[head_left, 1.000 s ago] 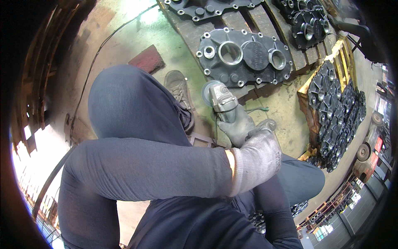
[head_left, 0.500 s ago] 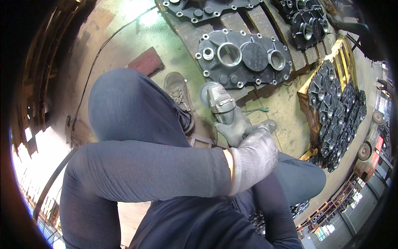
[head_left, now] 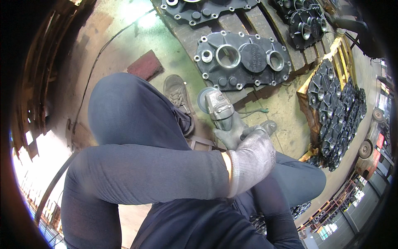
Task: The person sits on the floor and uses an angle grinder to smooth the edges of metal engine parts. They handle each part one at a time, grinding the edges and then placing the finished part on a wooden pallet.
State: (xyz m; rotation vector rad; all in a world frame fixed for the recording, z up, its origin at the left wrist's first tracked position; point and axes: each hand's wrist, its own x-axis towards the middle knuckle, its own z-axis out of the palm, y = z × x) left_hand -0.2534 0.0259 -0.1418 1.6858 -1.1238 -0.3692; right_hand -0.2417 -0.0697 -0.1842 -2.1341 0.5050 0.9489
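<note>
An angle grinder (head_left: 219, 107) with a grey metal head and a round disc (head_left: 204, 99) is held below the nearest black cast housing cover (head_left: 244, 62). My right hand (head_left: 230, 136), in a grey glove, is wrapped round the grinder's body; its forearm passes beneath my left. My left arm crosses in front of me. My gloved left hand (head_left: 253, 159) lies over the right hand's wrist area, its fingers curled closed there. What those fingers grip is hidden. The disc is apart from the cover, which lies flat on a wooden pallet (head_left: 176, 27).
More housing covers (head_left: 306, 27) lie on the pallet. At right, a yellow-edged crate (head_left: 304, 103) holds several black castings. A reddish-brown block (head_left: 145, 65) and a cable (head_left: 97, 62) lie on the floor by my shoe (head_left: 176, 93). A red wheeled machine (head_left: 370, 151) stands far right.
The grinder and both hands have shifted slightly left and down in view. The grips look the same. The view itself has moved a little.
</note>
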